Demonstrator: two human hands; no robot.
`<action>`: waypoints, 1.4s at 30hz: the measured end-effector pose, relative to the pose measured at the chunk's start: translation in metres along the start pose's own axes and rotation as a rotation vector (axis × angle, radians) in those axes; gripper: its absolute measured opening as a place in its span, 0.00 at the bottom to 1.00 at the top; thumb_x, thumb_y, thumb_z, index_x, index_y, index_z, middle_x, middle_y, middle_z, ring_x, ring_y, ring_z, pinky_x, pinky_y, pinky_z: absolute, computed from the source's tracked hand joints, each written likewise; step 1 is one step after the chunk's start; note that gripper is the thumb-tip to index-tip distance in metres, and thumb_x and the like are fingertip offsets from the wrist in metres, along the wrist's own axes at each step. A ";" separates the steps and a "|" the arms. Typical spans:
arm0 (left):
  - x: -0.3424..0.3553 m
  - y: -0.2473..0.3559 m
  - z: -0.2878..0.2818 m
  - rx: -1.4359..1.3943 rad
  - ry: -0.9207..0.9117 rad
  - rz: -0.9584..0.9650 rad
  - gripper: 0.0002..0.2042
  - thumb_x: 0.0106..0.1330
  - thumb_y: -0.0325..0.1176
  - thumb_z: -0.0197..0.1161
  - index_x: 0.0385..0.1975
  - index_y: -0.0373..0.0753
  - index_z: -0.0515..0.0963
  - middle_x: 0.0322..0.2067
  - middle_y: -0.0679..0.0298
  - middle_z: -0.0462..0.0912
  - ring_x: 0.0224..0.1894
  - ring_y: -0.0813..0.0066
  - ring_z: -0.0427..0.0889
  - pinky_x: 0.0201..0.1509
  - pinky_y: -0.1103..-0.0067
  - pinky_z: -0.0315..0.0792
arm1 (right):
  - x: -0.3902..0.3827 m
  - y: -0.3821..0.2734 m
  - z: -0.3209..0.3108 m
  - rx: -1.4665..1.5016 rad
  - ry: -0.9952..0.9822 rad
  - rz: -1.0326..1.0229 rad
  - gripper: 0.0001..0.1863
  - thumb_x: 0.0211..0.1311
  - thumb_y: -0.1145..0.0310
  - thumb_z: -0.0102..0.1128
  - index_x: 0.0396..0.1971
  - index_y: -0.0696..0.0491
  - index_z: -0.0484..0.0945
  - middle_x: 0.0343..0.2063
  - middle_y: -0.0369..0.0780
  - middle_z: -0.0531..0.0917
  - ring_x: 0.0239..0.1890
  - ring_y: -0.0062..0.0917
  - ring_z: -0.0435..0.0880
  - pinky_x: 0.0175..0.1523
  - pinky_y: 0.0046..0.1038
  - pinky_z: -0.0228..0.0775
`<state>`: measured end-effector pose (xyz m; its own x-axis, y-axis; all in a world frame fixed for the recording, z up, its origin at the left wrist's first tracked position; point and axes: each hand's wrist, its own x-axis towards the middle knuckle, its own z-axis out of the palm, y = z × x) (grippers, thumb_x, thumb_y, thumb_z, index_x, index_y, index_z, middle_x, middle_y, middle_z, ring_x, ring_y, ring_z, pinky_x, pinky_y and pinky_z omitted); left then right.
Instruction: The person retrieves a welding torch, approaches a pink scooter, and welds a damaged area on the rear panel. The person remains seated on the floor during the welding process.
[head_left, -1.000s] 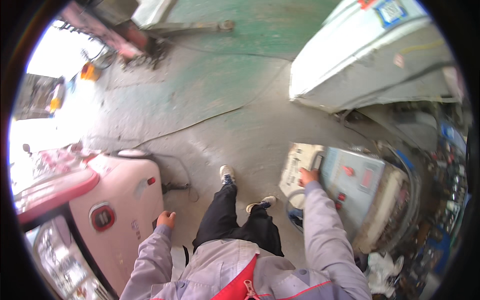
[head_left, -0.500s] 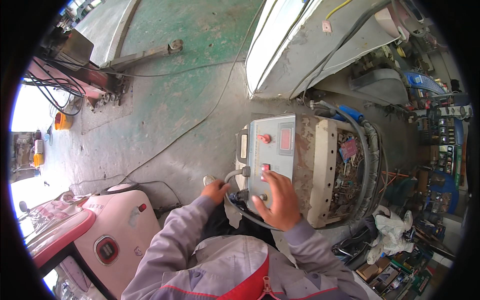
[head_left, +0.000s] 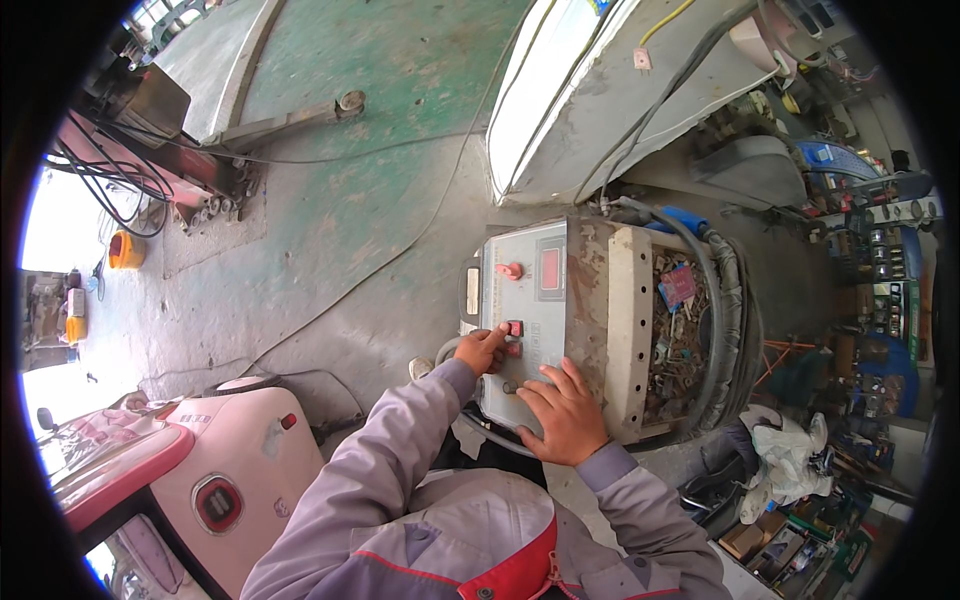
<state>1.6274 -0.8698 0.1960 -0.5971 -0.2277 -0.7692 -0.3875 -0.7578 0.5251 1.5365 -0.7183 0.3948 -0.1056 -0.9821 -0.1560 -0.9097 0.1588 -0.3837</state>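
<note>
In front of me stands a box-shaped machine with a grey control panel [head_left: 535, 338]. The panel carries a red rotary knob [head_left: 510, 271], a dark red display window [head_left: 551, 268] and a pair of red rocker switches [head_left: 515, 328]. My left hand [head_left: 481, 351] is at the panel's left side, its index fingertip at the upper switch and its other fingers curled in. With fingers spread, my right hand [head_left: 566, 412] rests at the panel's lower right, near a small dark knob [head_left: 509, 387]. It holds nothing.
An open bin of loose metal parts [head_left: 690, 330] sits on the machine, ringed by a thick hose [head_left: 728, 330]. A white pillar [head_left: 580, 110] rises beyond it. A pink vehicle [head_left: 220, 450] stands at the left, and a cable [head_left: 400, 245] crosses the floor.
My left hand has moved from the cable beside the machine up and right to the rocker switches. My right hand has shifted down and right, away from the switches.
</note>
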 end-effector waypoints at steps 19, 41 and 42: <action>-0.035 0.024 0.045 0.392 0.337 0.633 0.10 0.66 0.32 0.63 0.40 0.32 0.76 0.35 0.54 0.81 0.34 0.67 0.80 0.40 0.70 0.75 | 0.001 -0.001 -0.024 0.238 -0.100 -0.007 0.29 0.49 0.51 0.70 0.50 0.51 0.80 0.51 0.39 0.81 0.62 0.35 0.73 0.77 0.51 0.39; -0.087 0.108 0.193 1.289 0.266 1.181 0.40 0.61 0.53 0.63 0.66 0.29 0.62 0.66 0.47 0.65 0.71 0.49 0.60 0.76 0.59 0.50 | 0.104 0.319 -0.194 -0.135 -0.299 0.863 0.48 0.41 0.31 0.65 0.51 0.61 0.81 0.53 0.56 0.80 0.56 0.45 0.80 0.60 0.38 0.70; -0.089 0.108 0.195 1.298 0.277 1.171 0.40 0.61 0.53 0.63 0.66 0.29 0.62 0.66 0.47 0.65 0.71 0.49 0.60 0.76 0.59 0.50 | 0.111 0.323 -0.192 -0.131 -0.337 0.831 0.47 0.40 0.31 0.65 0.48 0.61 0.83 0.52 0.56 0.81 0.54 0.45 0.81 0.59 0.37 0.70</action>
<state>1.5014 -0.8124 0.3924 -0.8714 -0.4359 0.2251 -0.2219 0.7594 0.6116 1.1543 -0.7953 0.4285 -0.6441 -0.4711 -0.6027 -0.6334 0.7702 0.0749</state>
